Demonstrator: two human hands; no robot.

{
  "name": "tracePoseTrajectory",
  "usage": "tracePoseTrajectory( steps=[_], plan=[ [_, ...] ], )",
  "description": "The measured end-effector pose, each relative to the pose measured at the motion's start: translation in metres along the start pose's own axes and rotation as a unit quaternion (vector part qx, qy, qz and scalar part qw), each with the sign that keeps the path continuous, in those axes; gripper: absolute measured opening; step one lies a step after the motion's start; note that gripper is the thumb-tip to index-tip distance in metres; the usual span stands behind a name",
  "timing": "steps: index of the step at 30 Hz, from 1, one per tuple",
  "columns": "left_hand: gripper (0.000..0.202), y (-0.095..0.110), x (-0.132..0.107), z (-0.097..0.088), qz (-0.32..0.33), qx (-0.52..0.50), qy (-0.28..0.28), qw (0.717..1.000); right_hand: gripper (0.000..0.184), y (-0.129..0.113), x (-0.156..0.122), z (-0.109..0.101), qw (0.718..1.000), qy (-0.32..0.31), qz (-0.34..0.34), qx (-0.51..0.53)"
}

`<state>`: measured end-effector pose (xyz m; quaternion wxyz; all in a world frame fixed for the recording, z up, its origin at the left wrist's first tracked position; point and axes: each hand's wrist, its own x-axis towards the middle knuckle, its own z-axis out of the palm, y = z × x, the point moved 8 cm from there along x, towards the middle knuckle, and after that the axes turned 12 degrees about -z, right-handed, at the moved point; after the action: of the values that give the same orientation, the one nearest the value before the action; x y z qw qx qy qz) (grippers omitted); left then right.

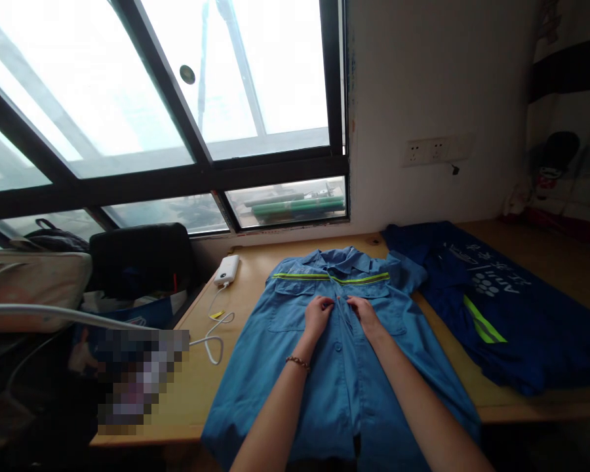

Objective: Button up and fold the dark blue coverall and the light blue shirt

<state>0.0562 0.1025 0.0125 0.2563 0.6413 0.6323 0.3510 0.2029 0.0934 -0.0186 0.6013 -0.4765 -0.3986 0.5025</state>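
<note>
A light blue work shirt (pixel 295 367) with a yellow-green reflective stripe across the chest lies flat, front up, on a wooden table (pixel 199 393). My left hand (pixel 317 313) and my right hand (pixel 363 312) meet at the shirt's button placket just below the stripe. Both hands have their fingers pinched on the placket edges. A beaded bracelet sits on my left wrist.
A dark blue garment (pixel 511 308) with white print and a yellow-green stripe lies to the right. A white power bank (pixel 227 269) with a white cable (pixel 215 341) rests at the left of the shirt. A black bag (pixel 140 259) stands beside the table under the window.
</note>
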Motion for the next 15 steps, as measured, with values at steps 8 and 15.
tracePoseTrajectory(
  steps=[8,15],
  plan=[
    [0.010,-0.013,0.001,0.001,-0.101,-0.117,-0.049,0.987,0.010,0.005,-0.006,0.011,0.994,-0.026,0.054,0.089],
    [0.032,-0.021,-0.011,0.014,-0.234,-0.404,-0.181,0.866,0.020,0.000,-0.016,0.023,0.992,-0.092,0.048,0.072]
  ],
)
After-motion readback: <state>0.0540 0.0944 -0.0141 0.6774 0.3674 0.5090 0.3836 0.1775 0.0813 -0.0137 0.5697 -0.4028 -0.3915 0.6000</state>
